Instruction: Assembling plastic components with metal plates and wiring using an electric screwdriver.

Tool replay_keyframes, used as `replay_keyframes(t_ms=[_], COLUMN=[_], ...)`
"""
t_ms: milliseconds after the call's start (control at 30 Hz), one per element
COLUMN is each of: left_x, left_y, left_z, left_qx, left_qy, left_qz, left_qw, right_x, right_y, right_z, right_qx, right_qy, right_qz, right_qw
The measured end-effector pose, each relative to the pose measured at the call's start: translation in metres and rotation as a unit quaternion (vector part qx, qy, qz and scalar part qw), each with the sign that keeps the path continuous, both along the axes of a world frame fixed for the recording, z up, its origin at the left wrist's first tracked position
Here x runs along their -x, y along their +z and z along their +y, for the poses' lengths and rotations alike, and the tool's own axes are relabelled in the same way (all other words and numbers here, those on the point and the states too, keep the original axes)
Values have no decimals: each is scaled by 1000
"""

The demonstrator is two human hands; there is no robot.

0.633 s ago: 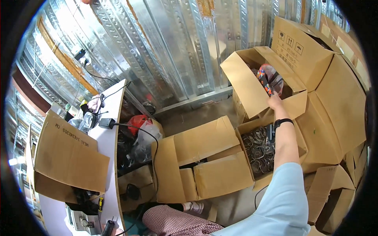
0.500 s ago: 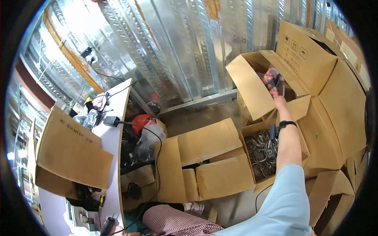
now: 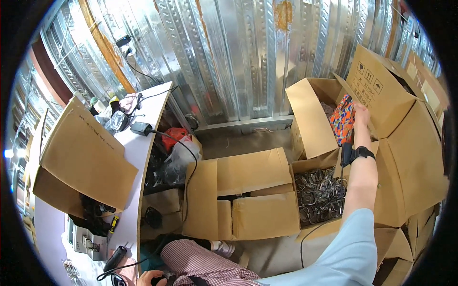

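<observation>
My right hand (image 3: 361, 115) pinches the upper edge of a brightly patterned cloth (image 3: 343, 120), orange, red and blue. The cloth hangs in the mouth of an open cardboard box (image 3: 312, 119) at the far right; its lower end is hidden behind the box flap. A black band with a small dark device (image 3: 355, 155) sits on my right wrist. At the bottom edge, my left hand (image 3: 150, 278) is partly cut off, its fingers curled around something dark that I cannot make out. A black-handled tool (image 3: 116, 259) with a cable lies beside it on the white table (image 3: 160, 100).
In front of the far box, an open carton (image 3: 312, 221) holds many wire-like metal pieces (image 3: 319, 195). A flapped carton (image 3: 257, 171) stands in the middle. Another carton (image 3: 86, 157) tilts on the table. A black cable (image 3: 193, 167) hangs off the table edge.
My right hand has drawn the patterned cloth up and toward the box's right side, so more of it shows. My left hand has come further into view. The whole view has shifted slightly.
</observation>
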State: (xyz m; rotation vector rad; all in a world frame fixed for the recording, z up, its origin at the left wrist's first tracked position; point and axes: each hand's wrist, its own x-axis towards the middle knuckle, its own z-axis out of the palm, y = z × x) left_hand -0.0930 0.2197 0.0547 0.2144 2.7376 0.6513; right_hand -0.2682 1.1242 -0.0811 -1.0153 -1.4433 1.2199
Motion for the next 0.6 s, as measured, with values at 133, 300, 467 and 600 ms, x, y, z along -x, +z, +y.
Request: replay_keyframes(t_ms=[133,300,467,600], left_x=[8,9,35,31], left_y=[-8,-21,-3,-22], left_z=[-5,-7,24,29], left_qx=[-33,-86,-63,-186], left_qy=[8,29,3,9], left_qz=[-35,-41,-52,-96], left_qw=[999,995,997,978], right_x=[-6,7,-41,-42], right_y=[46,112,217,216], right_z=[29,-4,-83,-141], right_qx=[-88,-136,-205,-159], right_qy=[26,164,270,426], right_qz=[103,262,229,255], right_qw=[990,941,913,854])
